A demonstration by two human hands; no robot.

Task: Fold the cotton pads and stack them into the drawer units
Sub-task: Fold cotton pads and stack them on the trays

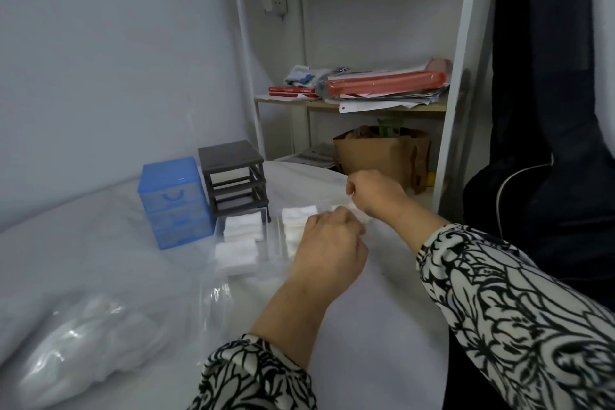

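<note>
**Both hands on one pad, drawers waiting below**

Both hands are up over the white bed surface (382, 326), close together. The left hand (327, 251) shows its back to the camera, fingers curled forward, and the right hand (372, 193) sits just beyond it with fingers bent, the two of them pinching a small white cotton pad (351, 211) between them. Only slivers of that pad show past the knuckles, so its fold is hard to read.

Just left of the hands lie clear drawer trays (266, 243) pulled out onto the bed, holding folded white pads (241, 226) in neat square stacks; another stack (298, 220) is partly hidden behind the left hand. The tray walls are nearly invisible against the sheet (only the edges catch light).

Behind the trays stands the grey drawer frame (234, 181), its slots open, and touching its left side the blue drawer unit (173, 201), drawers in, one dark blue handle visible.

Lower left, well apart from the hands, a clear plastic bag (93, 343) holds a blurred white mass, presumably loose pads. Patterned black-and-white sleeves (515, 326) cover both forearms and are cut off at the bottom edge.
</note>
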